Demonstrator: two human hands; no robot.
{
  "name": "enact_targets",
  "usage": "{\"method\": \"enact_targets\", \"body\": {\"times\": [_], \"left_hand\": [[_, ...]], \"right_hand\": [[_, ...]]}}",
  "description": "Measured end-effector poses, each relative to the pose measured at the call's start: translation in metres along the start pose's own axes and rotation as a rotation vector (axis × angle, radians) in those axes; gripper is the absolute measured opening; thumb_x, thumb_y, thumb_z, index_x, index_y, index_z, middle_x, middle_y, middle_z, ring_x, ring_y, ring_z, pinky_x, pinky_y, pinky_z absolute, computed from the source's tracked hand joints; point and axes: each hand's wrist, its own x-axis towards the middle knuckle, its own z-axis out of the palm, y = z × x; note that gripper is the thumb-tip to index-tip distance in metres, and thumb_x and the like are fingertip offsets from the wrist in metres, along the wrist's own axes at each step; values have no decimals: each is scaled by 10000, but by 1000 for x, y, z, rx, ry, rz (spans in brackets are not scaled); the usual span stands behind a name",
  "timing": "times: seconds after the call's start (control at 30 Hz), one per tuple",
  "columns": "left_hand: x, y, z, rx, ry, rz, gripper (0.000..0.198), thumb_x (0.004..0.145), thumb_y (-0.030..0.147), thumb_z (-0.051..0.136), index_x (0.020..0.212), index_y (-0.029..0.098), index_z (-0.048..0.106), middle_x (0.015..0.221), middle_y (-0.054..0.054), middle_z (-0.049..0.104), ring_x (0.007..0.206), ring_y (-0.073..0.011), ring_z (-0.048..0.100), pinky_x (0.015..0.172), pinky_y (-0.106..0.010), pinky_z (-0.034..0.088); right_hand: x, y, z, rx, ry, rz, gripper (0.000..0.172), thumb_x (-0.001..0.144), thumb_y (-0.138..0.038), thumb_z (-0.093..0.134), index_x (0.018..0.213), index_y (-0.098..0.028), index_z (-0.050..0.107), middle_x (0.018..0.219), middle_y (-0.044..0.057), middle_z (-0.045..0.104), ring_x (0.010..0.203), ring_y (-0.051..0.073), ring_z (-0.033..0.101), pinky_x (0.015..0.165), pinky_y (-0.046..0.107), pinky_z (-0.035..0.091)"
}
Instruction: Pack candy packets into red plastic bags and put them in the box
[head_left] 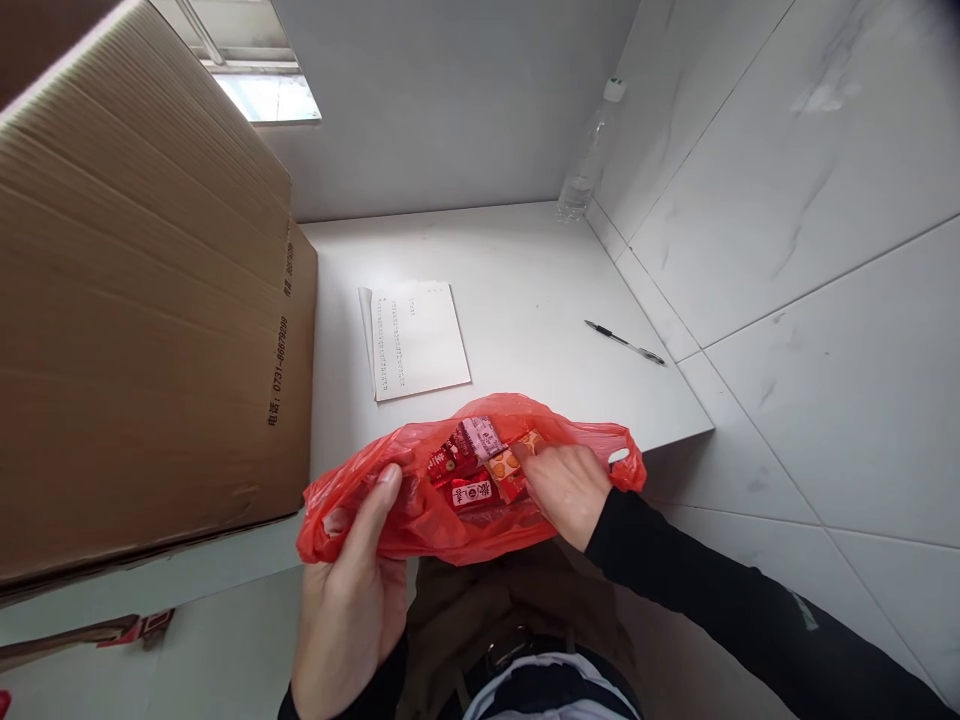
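Note:
A thin red plastic bag [465, 540] hangs open at the front edge of the white tabletop. My left hand [356, 580] is closed on its left side, with the thumb over the rim and the other fingers beneath. Inside lie several small wrapped snack packets: a dark red one [471, 493] with a pale label, a pink-and-red one [480, 438] and an orange one [504, 465]. My right hand [566, 485] reaches into the bag from the right, its fingertips closed at the orange packet and partly hidden by it.
A large cardboard box [187, 300] stands on the left. Behind the bag, a printed booklet [420, 340] lies on the white tabletop [517, 290]. A pen [625, 342] is to the right, and a clear bottle [585, 165] stands in the far corner by the tiled wall [810, 260].

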Motion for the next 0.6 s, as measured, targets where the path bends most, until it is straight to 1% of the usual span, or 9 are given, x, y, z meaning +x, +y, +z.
{"method": "enact_targets", "body": {"times": [0.03, 0.1, 0.2, 0.3, 0.37, 0.4, 0.47, 0.53, 0.6], "left_hand": [[0, 0, 0, -2, 5, -1, 210, 661, 328, 888, 818, 226, 796, 824, -30, 764, 904, -281, 754, 683, -291, 655], [-1, 0, 0, -2, 6, -2, 208, 668, 327, 883, 825, 226, 792, 837, -30, 766, 921, -286, 754, 698, -295, 655], [-1, 0, 0, 6, -11, -2, 234, 675, 339, 877, 853, 217, 785, 857, -32, 765, 943, -291, 751, 716, -286, 652], [-1, 0, 0, 11, -7, -8, 255, 661, 357, 888, 836, 207, 779, 810, -32, 752, 894, -275, 753, 697, -267, 648], [0, -1, -1, 11, 3, -22, 248, 660, 361, 890, 817, 209, 772, 795, -27, 747, 873, -262, 751, 695, -259, 646], [0, -1, -2, 11, 4, -27, 241, 668, 359, 886, 821, 212, 772, 805, -25, 748, 879, -257, 749, 704, -256, 645], [0, -1, -4, 6, -2, -27, 227, 694, 350, 873, 851, 219, 773, 842, -20, 752, 902, -247, 744, 718, -247, 642], [0, -1, -6, 0, -24, -18, 212, 724, 342, 856, 878, 223, 773, 865, -14, 749, 896, -227, 738, 715, -227, 637], [0, 0, -8, -12, -41, -5, 175, 744, 324, 845, 864, 224, 767, 865, -4, 743, 856, -198, 732, 705, -203, 631]], "right_hand": [[0, 0, 0, 0, -7, 9, 353, 897, -62, 524, 1241, -111, 589, 926, 137, 741, 857, 288, 740, 611, 326, 457], [-1, -1, -1, 17, 22, -14, 317, 904, -76, 531, 1211, -123, 599, 942, 136, 739, 867, 290, 736, 622, 329, 464], [-2, -9, 0, 68, 48, -155, 285, 921, -108, 530, 1186, -175, 611, 958, 111, 734, 855, 274, 728, 651, 327, 475], [1, -17, 4, 97, -26, -305, 368, 910, -114, 530, 1263, -196, 594, 908, 102, 731, 791, 272, 722, 626, 329, 459], [4, -19, 7, 105, -26, -360, 423, 914, -118, 517, 1323, -218, 567, 883, 96, 727, 775, 277, 718, 603, 330, 438], [5, -19, 8, 109, -7, -370, 430, 918, -119, 509, 1329, -234, 564, 878, 90, 725, 772, 276, 717, 597, 328, 429], [7, -18, 7, 120, 44, -362, 384, 928, -119, 485, 1278, -240, 587, 891, 85, 723, 780, 269, 718, 599, 324, 423], [9, -17, 3, 146, 94, -309, 340, 951, -124, 448, 1245, -213, 593, 896, 88, 723, 792, 264, 719, 614, 325, 431], [12, -18, -3, 174, 145, -249, 370, 984, -133, 405, 1317, -201, 553, 921, 88, 727, 822, 261, 719, 635, 324, 446]]}}
